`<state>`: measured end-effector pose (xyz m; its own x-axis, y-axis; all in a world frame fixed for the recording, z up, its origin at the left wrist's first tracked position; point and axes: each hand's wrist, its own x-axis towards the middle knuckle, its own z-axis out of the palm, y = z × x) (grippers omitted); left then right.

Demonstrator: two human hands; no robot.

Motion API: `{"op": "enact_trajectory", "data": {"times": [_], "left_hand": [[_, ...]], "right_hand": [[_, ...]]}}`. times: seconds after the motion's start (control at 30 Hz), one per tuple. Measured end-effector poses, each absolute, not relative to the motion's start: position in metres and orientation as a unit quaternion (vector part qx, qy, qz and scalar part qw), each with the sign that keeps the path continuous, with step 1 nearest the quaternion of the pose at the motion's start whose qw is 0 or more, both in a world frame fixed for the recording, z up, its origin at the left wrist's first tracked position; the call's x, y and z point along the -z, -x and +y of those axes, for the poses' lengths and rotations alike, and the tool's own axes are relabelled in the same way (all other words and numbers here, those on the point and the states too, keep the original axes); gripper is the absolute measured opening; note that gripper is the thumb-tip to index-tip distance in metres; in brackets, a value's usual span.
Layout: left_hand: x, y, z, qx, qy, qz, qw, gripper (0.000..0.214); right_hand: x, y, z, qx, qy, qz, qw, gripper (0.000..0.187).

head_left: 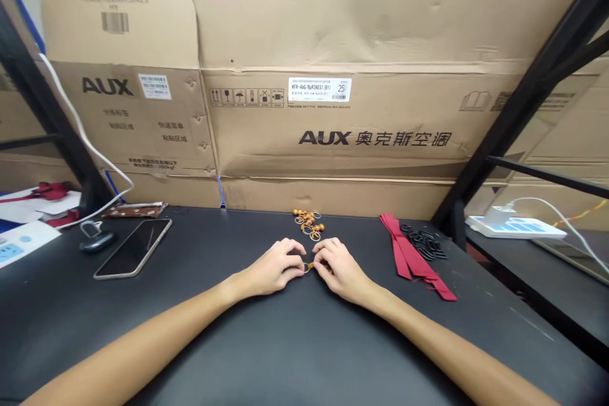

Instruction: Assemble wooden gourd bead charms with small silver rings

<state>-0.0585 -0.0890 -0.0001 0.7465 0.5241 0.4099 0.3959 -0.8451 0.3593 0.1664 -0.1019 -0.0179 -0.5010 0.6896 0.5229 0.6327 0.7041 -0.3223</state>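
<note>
Both hands meet over the middle of the black table, working on one keychain with a metal split ring and an orange-brown cord. My left hand pinches the ring side between thumb and fingers. My right hand has its fingers closed on the cord side; most of that part is hidden under the fingers. Just beyond the hands lies a small pile of similar keychains with orange-brown beads and silver rings.
Right of the hands lie dark red ribbon strips and a heap of black clasps. A phone and a dark earbud-like case rest at left. Cardboard walls the back; a power strip sits far right.
</note>
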Motion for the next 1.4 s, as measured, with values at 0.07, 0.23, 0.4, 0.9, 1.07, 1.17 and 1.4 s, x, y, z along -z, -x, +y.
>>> {"op": "enact_trajectory", "data": {"times": [0.07, 0.23, 0.4, 0.9, 1.07, 1.17, 1.4], "left_hand": [[-0.0003, 0.0585, -0.0893, -0.252, -0.928, 0.245, 0.127, 0.012], [-0.0011, 0.0583, -0.0919, -0.248, -0.927, 0.250, 0.126, 0.008], [-0.0003, 0.0583, -0.0928, -0.251, -0.927, 0.251, 0.122, 0.007], [-0.0006, 0.0584, -0.0904, -0.258, -0.922, 0.249, 0.144, 0.009], [-0.0016, 0.0586, -0.0913, -0.251, -0.924, 0.251, 0.140, 0.010], [-0.0021, 0.0585, -0.0923, -0.250, -0.925, 0.252, 0.135, 0.010], [-0.0003, 0.0577, -0.0928, -0.250, -0.928, 0.248, 0.118, 0.011]], "right_hand": [[0.0178, -0.1666, -0.1020, -0.040, 0.382, -0.866, 0.319, 0.012], [0.0158, -0.1664, -0.1043, -0.070, 0.359, -0.869, 0.332, 0.013], [0.0119, -0.1633, -0.1096, -0.116, 0.326, -0.875, 0.339, 0.012], [0.0148, -0.1643, -0.1057, -0.048, 0.368, -0.872, 0.318, 0.012], [0.0105, -0.1663, -0.1083, -0.074, 0.364, -0.880, 0.296, 0.005], [0.0101, -0.1662, -0.1087, -0.079, 0.360, -0.882, 0.293, 0.006], [0.0144, -0.1627, -0.1091, -0.085, 0.336, -0.887, 0.307, 0.009]]}}
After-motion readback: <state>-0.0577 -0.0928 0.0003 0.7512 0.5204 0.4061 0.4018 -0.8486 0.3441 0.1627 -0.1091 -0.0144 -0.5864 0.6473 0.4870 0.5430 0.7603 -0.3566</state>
